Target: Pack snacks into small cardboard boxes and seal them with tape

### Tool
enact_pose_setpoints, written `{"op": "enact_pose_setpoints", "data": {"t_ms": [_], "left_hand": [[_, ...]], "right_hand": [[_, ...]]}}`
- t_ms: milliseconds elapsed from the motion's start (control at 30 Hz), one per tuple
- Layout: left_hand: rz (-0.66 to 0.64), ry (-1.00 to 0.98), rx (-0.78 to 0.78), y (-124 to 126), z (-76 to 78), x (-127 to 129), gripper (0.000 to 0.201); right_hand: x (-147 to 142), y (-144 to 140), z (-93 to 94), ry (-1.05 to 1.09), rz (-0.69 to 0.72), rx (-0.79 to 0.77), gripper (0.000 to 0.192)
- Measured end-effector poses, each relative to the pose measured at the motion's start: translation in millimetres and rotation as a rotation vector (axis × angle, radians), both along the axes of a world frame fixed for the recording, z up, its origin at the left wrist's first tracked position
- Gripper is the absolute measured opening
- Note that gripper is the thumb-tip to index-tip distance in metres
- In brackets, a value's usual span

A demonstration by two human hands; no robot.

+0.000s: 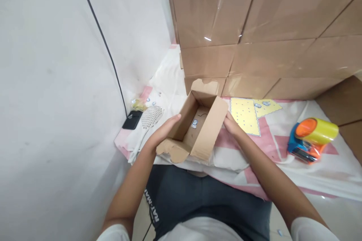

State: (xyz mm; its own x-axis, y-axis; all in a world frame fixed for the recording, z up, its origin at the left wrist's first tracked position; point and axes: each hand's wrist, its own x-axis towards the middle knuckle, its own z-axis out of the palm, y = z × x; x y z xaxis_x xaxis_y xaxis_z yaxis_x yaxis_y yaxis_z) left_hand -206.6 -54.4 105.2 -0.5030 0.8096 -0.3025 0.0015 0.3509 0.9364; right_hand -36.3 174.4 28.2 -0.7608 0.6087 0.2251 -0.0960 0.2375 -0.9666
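Box (209, 130) | held between hands (166, 128) (both partly hidden behind it)

Head-worn camera, one wide view, set above the near edge of the cloth-covered surface (261, 150), facing forward and down, lap (203, 199) at bottom, open box (209, 131) close and central, white wall (51, 105) at left, tall cardboard (271, 37) ahead

The small cardboard box (210, 131) is plain brown and oblong, its open mouth facing up and the inner walls bare, with notched flaps spread outward at both ends. It is angled slantwise, well left of the tape dispenser (312, 139).
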Motion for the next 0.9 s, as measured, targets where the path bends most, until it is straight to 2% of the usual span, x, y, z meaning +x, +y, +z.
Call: {"op": "enact_pose_setpoints", "data": {"t_ms": [100, 233, 333, 467, 533, 600, 667, 767, 833, 900], "left_hand": [[-0.008, -0.011, 0.029, 5.0, -15.2, -3.2, 0.063], [0.047, 0.281, 0.063, -4.1, -47.2, -11.2, 0.057], [0.107, 0.420, 0.039, -25.4, -59.3, -10.6, 0.053], [-0.089, 0.590, -0.061, -56.3, -52.2, 6.9, 0.061], [-0.113, 0.648, -0.173, -65.6, -47.5, 16.2, 0.063], [-0.066, 0.634, -0.215, -70.2, -46.9, 19.3, 0.064], [0.013, 0.552, -0.180, -72.3, -49.3, 14.5, 0.068], [0.206, 0.363, -0.125, -74.0, -49.2, 0.3, 0.071], [0.326, 0.247, -0.062, -74.1, -40.6, -5.7, 0.073], [0.408, 0.168, 0.031, -72.3, -24.5, -4.5, 0.075]], "right_hand": [[-0.9, 6.5, -15.7, -0.015, -0.010, -0.075, 0.054], [4.6, 14.8, -21.3, 0.001, -0.036, -0.100, 0.052], [7.6, 14.7, -19.5, 0.024, -0.032, -0.115, 0.054], [6.7, 5.3, -20.2, -0.004, -0.018, -0.133, 0.059], [5.4, 1.0, -21.7, -0.023, -0.023, -0.136, 0.056], [4.3, -0.8, -22.1, -0.026, -0.035, -0.116, 0.051], [3.7, -0.1, -20.7, -0.007, -0.065, -0.083, 0.046], [4.3, 3.1, -15.9, 0.009, -0.144, -0.062, 0.037], [5.5, 4.5, -12.9, -0.006, -0.208, -0.063, 0.031], [6.6, 4.3, -11.3, -0.024, -0.270, -0.081, 0.025]]}}
